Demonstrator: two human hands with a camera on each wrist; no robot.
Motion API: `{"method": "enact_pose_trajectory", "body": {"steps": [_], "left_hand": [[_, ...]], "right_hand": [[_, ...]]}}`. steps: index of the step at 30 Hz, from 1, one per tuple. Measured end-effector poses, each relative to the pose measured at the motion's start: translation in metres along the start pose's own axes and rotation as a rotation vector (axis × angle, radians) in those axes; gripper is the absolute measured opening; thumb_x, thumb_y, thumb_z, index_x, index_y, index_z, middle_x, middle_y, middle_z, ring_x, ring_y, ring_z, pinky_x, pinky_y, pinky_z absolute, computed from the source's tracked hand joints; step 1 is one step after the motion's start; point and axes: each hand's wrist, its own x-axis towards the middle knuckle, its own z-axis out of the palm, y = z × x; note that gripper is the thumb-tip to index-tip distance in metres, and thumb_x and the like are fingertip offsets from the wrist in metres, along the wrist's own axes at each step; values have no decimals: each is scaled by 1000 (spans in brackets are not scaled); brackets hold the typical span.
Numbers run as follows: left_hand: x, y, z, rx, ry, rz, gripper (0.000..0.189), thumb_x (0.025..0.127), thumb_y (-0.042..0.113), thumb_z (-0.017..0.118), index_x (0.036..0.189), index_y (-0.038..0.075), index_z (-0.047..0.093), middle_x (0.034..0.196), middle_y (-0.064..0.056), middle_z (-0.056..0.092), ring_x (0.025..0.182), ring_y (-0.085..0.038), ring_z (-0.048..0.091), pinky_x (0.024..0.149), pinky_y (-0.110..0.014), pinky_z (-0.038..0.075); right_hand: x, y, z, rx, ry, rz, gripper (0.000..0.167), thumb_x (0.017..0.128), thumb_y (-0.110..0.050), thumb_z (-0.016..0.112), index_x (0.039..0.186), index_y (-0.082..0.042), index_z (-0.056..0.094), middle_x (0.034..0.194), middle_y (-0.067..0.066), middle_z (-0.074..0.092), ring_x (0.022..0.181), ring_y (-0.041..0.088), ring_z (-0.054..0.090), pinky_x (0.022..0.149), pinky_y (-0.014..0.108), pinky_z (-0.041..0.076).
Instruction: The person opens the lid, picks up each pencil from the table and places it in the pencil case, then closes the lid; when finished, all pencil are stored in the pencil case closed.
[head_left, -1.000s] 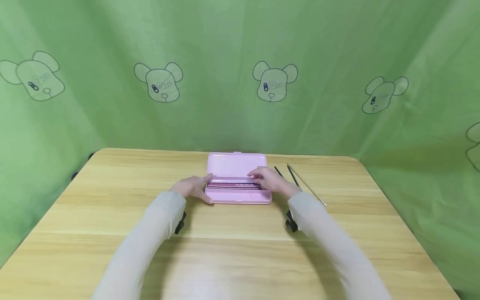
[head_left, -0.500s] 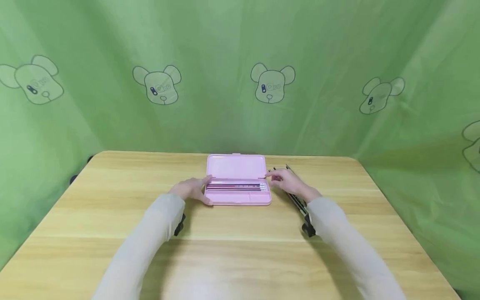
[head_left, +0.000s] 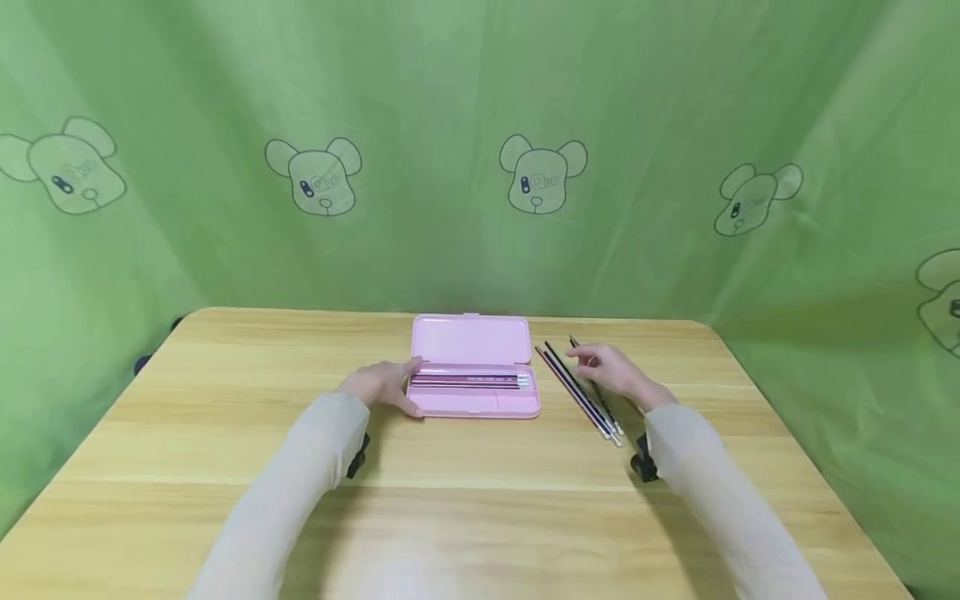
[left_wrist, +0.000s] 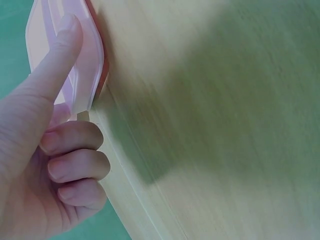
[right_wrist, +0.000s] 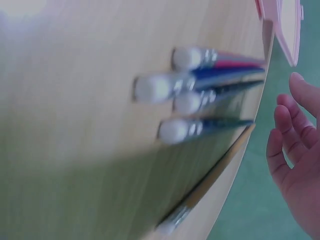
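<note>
A pink pencil case (head_left: pixel 468 403) lies with its lid (head_left: pixel 471 340) raised at the back of the table. Several pencils (head_left: pixel 468 382) with white eraser ends lie inside it. My left hand (head_left: pixel 380 386) grips the case's left end; in the left wrist view the thumb lies across the case and three fingers are curled below. My right hand (head_left: pixel 613 371) hovers at loose pencils right of the case, fingers loosely bent, thumb apart, nothing between them. In the right wrist view, dark, blue and red pencils (right_wrist: pixel 165 87) lie close together, with a yellow pencil (right_wrist: pixel 205 185) slanting beside them.
The wooden table (head_left: pixel 465 517) extends toward me and to both sides. A green curtain (head_left: pixel 427 250) with printed bear heads hangs close behind its back edge.
My right hand has left the right end of the case and moved right, over the loose pencils. The pencils' eraser ends in the case now show. My left hand keeps its grip.
</note>
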Motion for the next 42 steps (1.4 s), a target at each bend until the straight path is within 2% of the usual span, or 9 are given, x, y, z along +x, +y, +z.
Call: {"method": "enact_pose_trajectory", "body": {"steps": [5,11,16,20,25,35,38,42], "left_hand": [[1,0,-2,10,11,5,105,68,50,73,148,17,13,143,-22,32,129,-37,33,105,-49,30],[-1,-1,-2,-12,2,-6,105,68,50,73,148,18,12,144,-22,30,130,-37,32,106,-51,28],[-2,0,0,-23,-4,-10,105,68,50,73,148,18,13,144,-21,30,130,-37,32,106,-51,27],[-2,0,2,-11,1,-1,105,69,50,73,147,16,13,143,-22,31,130,-37,33,106,-50,28],[-5,2,2,-21,-2,-20,104,68,49,73,148,19,13,144,-20,31,130,-36,32,106,-50,28],[-8,3,1,-7,6,-12,103,69,49,73,147,18,14,143,-20,32,129,-35,34,106,-48,29],[-8,3,0,-8,3,-11,104,69,49,73,147,17,13,144,-20,32,130,-36,33,106,-48,29],[-6,3,-1,-16,2,-7,103,69,49,73,148,18,13,144,-20,32,129,-36,33,106,-50,28]], "right_hand": [[-8,8,-9,30,20,62,38,86,0,58,121,11,51,87,14,59,82,25,56,73,33,50],[-15,17,-17,23,31,86,39,85,-1,58,121,12,50,87,16,59,82,27,57,75,37,50],[-23,22,-19,7,-4,135,41,86,-3,58,121,14,47,86,18,58,85,32,57,77,43,51],[-24,25,-18,-12,-23,157,43,85,-5,59,121,16,46,88,21,59,83,31,57,76,43,51],[-24,29,-14,-68,-48,178,44,84,-7,61,119,15,47,94,26,59,85,33,57,78,46,50],[-20,31,-5,-136,-18,231,37,79,5,55,116,12,53,99,29,58,93,41,55,84,51,46],[-18,30,-5,-124,-14,257,37,80,5,53,117,10,53,98,27,59,90,38,55,82,48,48],[-17,27,-9,-88,11,248,36,82,6,52,118,11,52,89,22,59,79,29,56,70,40,51]]}}
